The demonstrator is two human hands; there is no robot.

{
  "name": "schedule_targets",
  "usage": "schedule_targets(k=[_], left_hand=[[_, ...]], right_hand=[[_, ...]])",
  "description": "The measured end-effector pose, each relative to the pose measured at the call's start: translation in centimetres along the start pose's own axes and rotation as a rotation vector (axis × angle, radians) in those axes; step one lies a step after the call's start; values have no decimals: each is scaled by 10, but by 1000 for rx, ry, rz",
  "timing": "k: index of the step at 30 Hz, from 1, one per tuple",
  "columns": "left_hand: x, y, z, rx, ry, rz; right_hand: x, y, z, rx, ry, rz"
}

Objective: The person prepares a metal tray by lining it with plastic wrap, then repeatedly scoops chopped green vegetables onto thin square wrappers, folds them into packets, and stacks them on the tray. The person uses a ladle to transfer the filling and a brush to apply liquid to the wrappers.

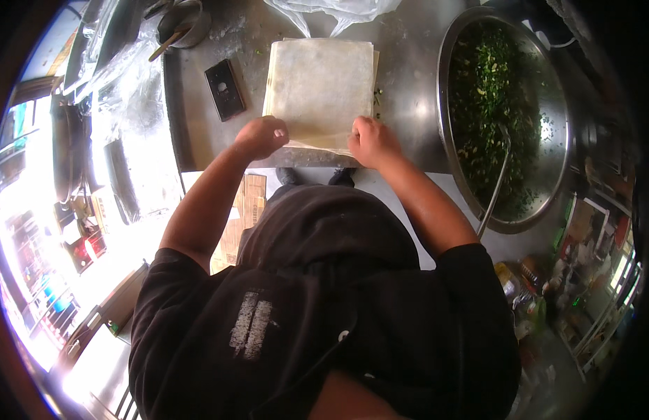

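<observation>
Head view: curled left hand (263,136) and right hand (372,141) seemingly pinch wrapper stack (320,89) on steel table (408,84).

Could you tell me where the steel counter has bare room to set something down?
Bare steel lies between the pale square stack of dough sheets and the large steel bowl of chopped greens, and a narrower strip between the stack and the small black rectangular device. The far left corner, with crumpled clear plastic, is crowded.

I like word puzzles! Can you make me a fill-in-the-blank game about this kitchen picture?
1. Both hands, left hand and right hand, rest on the near edge of a pale square stack of thin ____ sheets.
2. The big round metal bowl holds chopped ____ filling.
3. A long metal ____ handle leans in that bowl.

Missing words: dough; green; spoon
</observation>
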State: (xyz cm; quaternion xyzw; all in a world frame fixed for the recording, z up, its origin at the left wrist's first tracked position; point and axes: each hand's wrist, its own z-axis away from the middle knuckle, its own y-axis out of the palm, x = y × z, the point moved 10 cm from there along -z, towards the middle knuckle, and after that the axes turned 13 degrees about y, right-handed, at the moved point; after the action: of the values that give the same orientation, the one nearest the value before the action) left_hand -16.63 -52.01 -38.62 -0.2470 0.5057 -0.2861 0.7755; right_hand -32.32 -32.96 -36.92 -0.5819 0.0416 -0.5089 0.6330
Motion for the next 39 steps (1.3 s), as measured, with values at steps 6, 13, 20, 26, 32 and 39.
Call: schedule_targets(k=[6, 13, 20, 26, 32, 39], left_hand=[[40, -10, -8, -314, -179, 522], [23, -58, -49, -309, 8, 73], [-25, -207, -73, -754, 190, 510], [-51, -240, -70, -666, 243, 499], [-64, -258, -73, -645, 302, 293], [-89, -283, -64, -700, 422, 205]], right_hand=[[-3, -18, -33, -41, 105, -100], [-10, -24, -66, 134, 209, -93], [18, -141, -130, -39, 114, -797], [40, -175, -122, -42, 88, -756], [38, -181, -125, -36, 131, -759], [53, -207, -122, -140, 99, -781]])
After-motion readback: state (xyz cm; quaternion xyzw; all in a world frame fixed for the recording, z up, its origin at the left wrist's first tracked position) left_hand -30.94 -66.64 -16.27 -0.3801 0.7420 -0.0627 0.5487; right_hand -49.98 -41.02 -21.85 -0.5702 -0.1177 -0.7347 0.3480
